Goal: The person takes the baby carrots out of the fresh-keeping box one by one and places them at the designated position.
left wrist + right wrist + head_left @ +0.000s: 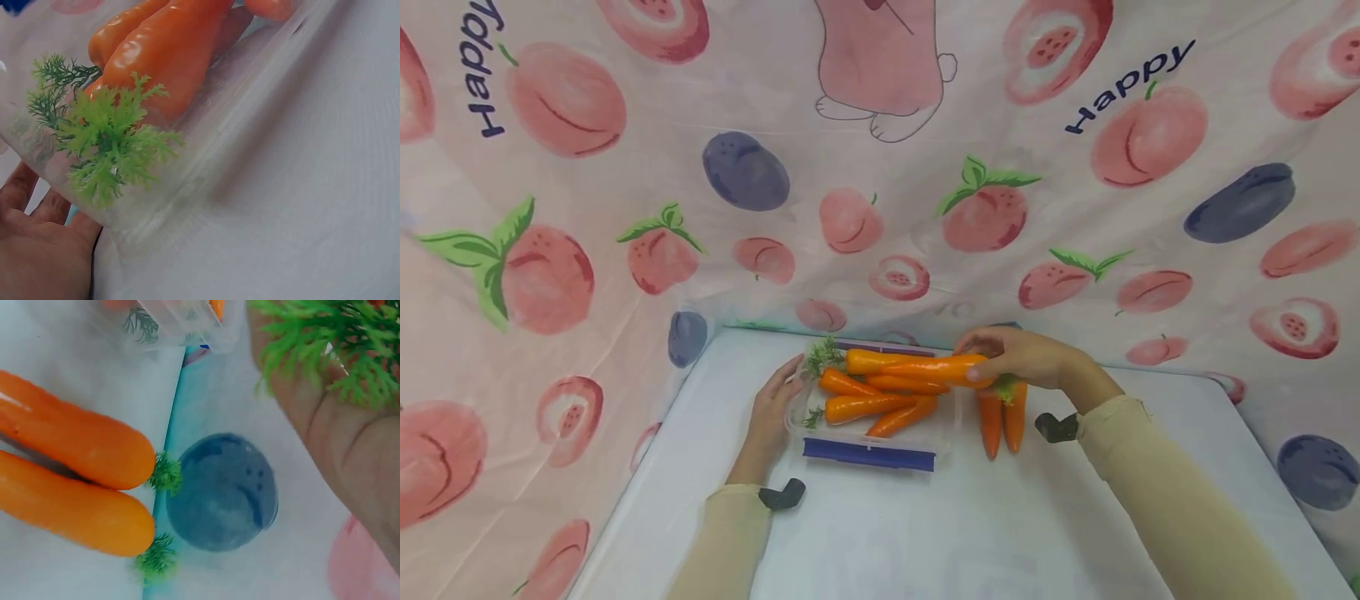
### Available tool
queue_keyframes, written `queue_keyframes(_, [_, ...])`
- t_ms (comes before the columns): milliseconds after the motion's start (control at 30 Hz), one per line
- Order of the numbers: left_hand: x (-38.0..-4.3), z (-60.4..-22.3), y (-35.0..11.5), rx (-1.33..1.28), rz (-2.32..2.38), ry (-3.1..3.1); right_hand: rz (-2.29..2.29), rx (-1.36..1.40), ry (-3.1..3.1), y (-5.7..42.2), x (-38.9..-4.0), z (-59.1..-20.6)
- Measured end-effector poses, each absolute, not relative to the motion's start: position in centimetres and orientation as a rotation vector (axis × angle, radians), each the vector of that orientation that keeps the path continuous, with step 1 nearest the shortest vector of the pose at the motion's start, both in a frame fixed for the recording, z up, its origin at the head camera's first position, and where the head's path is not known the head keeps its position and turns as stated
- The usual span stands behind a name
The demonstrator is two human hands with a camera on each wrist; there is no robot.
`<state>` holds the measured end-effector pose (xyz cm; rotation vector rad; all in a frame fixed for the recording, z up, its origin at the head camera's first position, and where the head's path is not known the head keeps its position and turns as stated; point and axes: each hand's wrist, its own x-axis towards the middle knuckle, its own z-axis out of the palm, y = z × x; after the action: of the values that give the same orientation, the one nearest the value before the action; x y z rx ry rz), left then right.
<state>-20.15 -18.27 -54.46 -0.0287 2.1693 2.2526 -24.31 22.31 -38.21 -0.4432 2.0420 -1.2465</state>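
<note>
A clear plastic container (957, 421) with blue side flaps holds several orange toy carrots (861, 407) with green tops. My left hand (772, 408) rests along the container's left end, its fingers extended against the outer wall; the left wrist view shows this hand (44, 250) beside the wall, near a leafy carrot top (112, 140). Over the container's right end, my right hand (1028, 358) grips a carrot (925, 369) that lies nearly level, its tip pointing left. That carrot's green top (347, 353) shows below the palm in the right wrist view.
Two more carrots (991, 425) lie side by side on the white table (1000, 533), right of the container. Their leafy ends (165, 472) point to the table's back edge. Behind stands a pink cloth (850, 167) printed with peaches and blue fruit.
</note>
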Motion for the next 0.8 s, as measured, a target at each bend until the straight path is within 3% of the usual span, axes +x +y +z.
queue_keyframes(800, [-19.9, -54.1, -18.2, -0.042, 2.238, 2.146, -1.622, -0.301, 2.004, 32.0, -20.4, -42.6])
